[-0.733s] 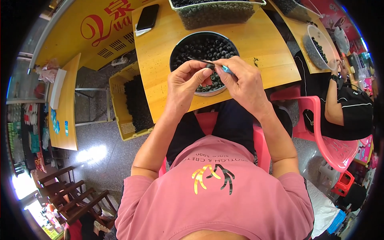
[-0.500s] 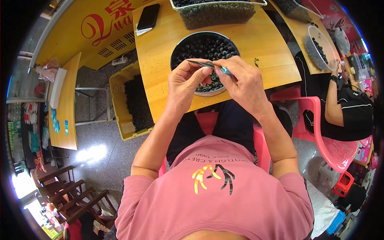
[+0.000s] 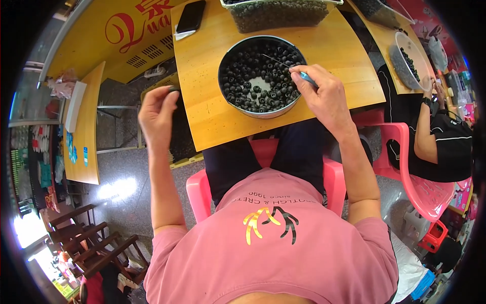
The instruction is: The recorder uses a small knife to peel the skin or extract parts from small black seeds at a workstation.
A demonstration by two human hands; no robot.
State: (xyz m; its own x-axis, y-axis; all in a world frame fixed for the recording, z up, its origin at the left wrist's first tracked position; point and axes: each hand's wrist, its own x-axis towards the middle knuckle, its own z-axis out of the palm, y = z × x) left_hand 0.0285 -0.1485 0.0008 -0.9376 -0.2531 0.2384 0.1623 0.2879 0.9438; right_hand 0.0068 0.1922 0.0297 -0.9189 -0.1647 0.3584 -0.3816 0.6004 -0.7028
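My right hand [image 3: 326, 93] grips a slim metal tool with a blue handle [image 3: 307, 78]. Its thin blade points left over a round bowl [image 3: 273, 115] of small black bead-like balls [image 3: 240, 76]. A pale patch of the bowl's bottom shows among them. Off the table's left edge, my left hand [image 3: 158, 119] is raised above a yellow crate [image 3: 179, 163]. Its thumb and fingers are pinched together, with a small dark piece [image 3: 174, 88] at the tips; its exact kind is too small to make out.
A clear tub [image 3: 278, 17] of black balls stands at the table's [image 3: 349, 76] far side, right of a phone [image 3: 191, 16]. To my right, a person [image 3: 428, 131] in black sits by a pink chair [image 3: 402, 167] and another bowl [image 3: 400, 63].
My hands have parted. The left swung from over the bowl to above the crate on the left; the right stayed over the bowl's right side, keeping the blue-handled tool.
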